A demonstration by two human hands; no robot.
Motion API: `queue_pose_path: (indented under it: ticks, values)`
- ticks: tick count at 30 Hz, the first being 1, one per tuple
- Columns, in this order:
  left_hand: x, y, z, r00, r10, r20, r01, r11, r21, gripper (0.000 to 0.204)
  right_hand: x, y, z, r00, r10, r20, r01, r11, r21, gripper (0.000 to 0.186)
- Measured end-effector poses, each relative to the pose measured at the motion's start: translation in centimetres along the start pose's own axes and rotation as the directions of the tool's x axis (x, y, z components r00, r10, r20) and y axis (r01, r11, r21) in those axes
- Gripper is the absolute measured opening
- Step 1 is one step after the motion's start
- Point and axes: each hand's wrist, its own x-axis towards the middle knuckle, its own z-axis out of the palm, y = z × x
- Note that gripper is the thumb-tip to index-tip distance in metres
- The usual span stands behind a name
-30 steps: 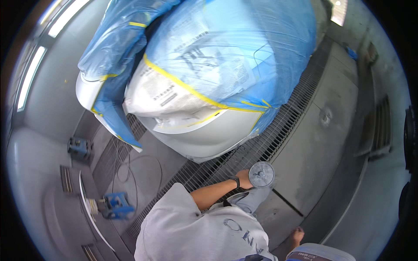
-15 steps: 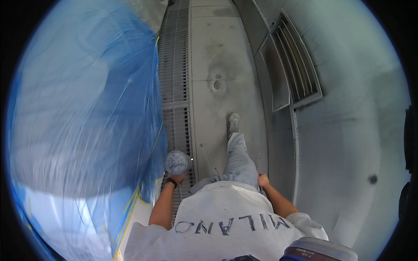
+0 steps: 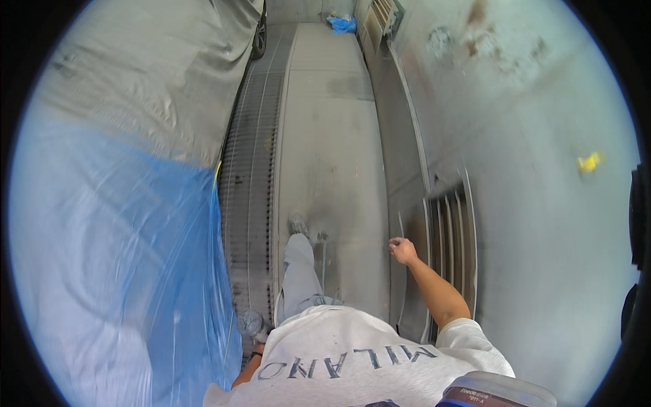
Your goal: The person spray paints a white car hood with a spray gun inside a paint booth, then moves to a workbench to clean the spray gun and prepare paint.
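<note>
Low beside my left hip, my left hand (image 3: 259, 348) grips what looks like a spray gun (image 3: 252, 323) with a round, clear cup on top; my shirt and the cup hide most of the fingers. It is close to the edge of the blue plastic sheeting (image 3: 163, 258). My right hand (image 3: 404, 250) swings out in front on the right, near a louvred wall vent (image 3: 451, 234). Its fingers are loosely bent and a little apart, with nothing visible in them.
A grey cover (image 3: 156, 74) drapes a vehicle at the far left, its wheel (image 3: 260, 37) showing. A floor grating (image 3: 254, 142) runs along the grey walkway (image 3: 332, 136). At the far end lies a crumpled blue bundle (image 3: 342, 24). The grey wall (image 3: 536, 258) stands at my right.
I have walked forward: the grey cover, wheel and blue bundle have come into view. My right hand has swung forward from beside my hip, while the left has dropped back with the spray gun.
</note>
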Motion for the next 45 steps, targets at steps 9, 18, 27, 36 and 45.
queue_pose_path:
  ticks: [9, 18, 27, 36, 45]
  values:
    - [24.5, 21.7, -40.1, 0.971, 0.231, 0.064, -0.239, 0.922, 0.303, 0.04, 22.1, -13.5, -4.8, 0.952, 0.165, 0.258, -0.102, 0.965, -0.241, 0.029]
    - [44.4, 47.2, -90.6, 0.853, 0.228, -0.469, -0.269, 0.963, -0.02, 0.032, 48.1, -13.5, -3.8, 0.775, 0.335, 0.535, -0.201, 0.934, -0.295, 0.045]
    - [57.6, 60.3, -102.0, 0.881, 0.358, -0.31, -0.297, 0.928, 0.227, 0.024, 105.6, -35.6, -27.2, 0.994, 0.085, 0.071, -0.079, 0.994, -0.076, 0.021]
    - [78.3, 69.4, -116.9, 0.997, 0.06, 0.039, -0.065, 0.986, 0.155, 0.032, 142.5, -55.8, -37.5, 0.999, -0.02, -0.037, 0.017, 0.996, -0.087, 0.038]
    - [92.5, 95.8, -164.0, 0.916, 0.367, -0.165, -0.315, 0.91, 0.27, 0.03, 159.3, -55.2, -34.3, 0.883, 0.37, 0.289, -0.427, 0.888, 0.169, 0.055]
